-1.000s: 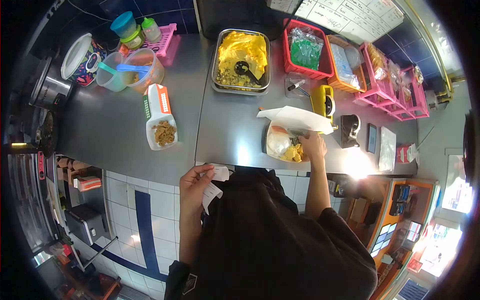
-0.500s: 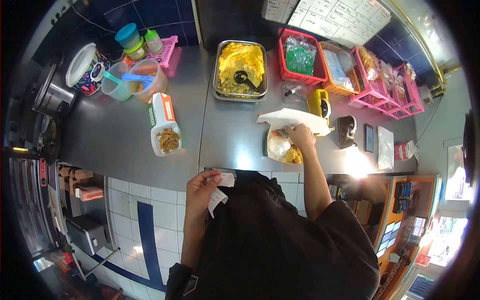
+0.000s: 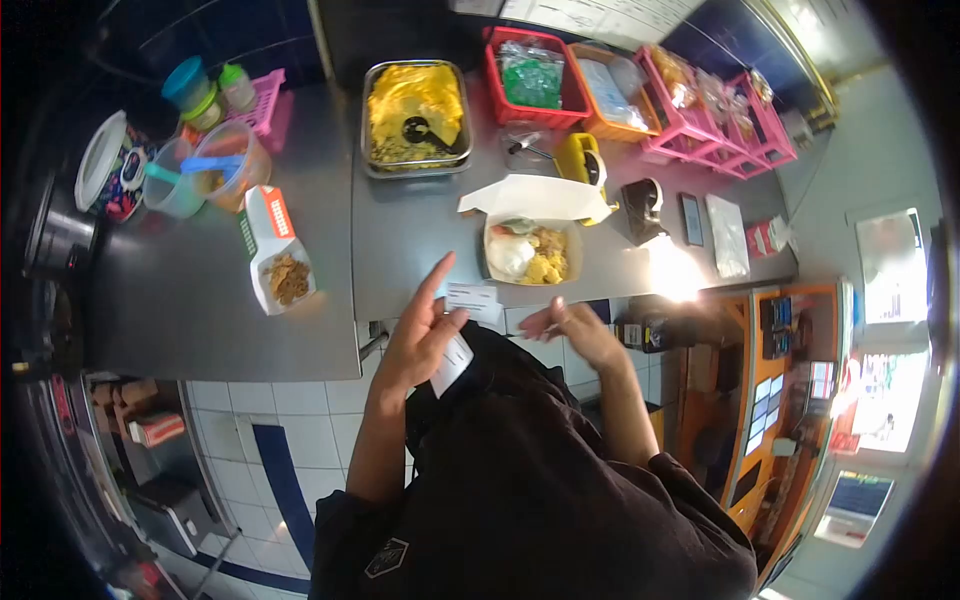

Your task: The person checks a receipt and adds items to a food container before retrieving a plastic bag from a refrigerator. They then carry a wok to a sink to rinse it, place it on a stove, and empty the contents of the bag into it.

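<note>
My left hand (image 3: 415, 342) is closed on printed paper slips (image 3: 456, 366), pinching them under the thumb with the index finger stretched out. They hang just in front of the counter's edge. Close by on the right, my right hand (image 3: 583, 332) is off the counter, fingers apart and partly curled, and I see nothing in it. Beyond both hands stands a food box (image 3: 527, 250) with its lid raised. Inside lie a white mound that looks like rice, a yellow portion and some green leaf. On the left, another open carton (image 3: 268, 225) contains brown pieces of food (image 3: 287, 279).
A steel pan (image 3: 418, 170) of yellow food with a black scoop stands at the back. Red (image 3: 545, 115), orange and pink baskets line the right rear, near a yellow tape dispenser (image 3: 580, 160) and a phone (image 3: 691, 219). Plastic tubs (image 3: 235, 170) stand at the left.
My right hand has come out of the food box and back beside my left hand. My left index finger has straightened. The view has shifted, so the counter things appear further left.
</note>
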Demonstrator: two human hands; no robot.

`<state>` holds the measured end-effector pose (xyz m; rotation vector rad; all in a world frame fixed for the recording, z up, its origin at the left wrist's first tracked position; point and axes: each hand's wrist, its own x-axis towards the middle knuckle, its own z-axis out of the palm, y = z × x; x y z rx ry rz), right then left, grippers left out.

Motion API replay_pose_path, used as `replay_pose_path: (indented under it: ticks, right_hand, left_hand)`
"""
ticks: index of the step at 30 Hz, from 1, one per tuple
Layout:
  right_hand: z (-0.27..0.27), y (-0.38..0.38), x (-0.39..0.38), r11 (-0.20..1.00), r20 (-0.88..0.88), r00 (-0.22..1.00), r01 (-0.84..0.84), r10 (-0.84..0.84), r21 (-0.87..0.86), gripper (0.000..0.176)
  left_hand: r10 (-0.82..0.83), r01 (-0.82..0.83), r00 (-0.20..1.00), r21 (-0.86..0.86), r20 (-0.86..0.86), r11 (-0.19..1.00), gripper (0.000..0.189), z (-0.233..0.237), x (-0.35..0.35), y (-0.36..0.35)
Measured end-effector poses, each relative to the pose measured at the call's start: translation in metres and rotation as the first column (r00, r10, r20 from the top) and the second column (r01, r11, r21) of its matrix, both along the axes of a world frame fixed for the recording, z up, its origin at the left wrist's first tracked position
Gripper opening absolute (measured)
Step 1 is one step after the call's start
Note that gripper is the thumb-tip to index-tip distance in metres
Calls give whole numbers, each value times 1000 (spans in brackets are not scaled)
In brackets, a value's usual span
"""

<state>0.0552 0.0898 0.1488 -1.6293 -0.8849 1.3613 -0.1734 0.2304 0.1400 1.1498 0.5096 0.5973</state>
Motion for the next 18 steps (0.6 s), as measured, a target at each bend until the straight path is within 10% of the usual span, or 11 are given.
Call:
replay_pose_path:
  ticks: [3,6,9,18]
  right_hand:
    - [3,5,-35,943,-232,940,291,-251,160,55]
    - [-12,-6,-6,976,-143,982,145,-122,164,31]
    - [-15,-19,27,951,-44,962,274,-270,142,21]
    - [-67,-74,245,737,-211,804,595,-556,320,36]
  left_hand:
    - [-179,185,982,93,-67,978,66,20,28,-15]
    - [-65,136,969,300,-236,944,63,-8,58,-45]
    - [-25,77,926,123,-376,989,59,-45,93,-70]
    - [15,143,876,289,-482,947,27,-83,335,-123]
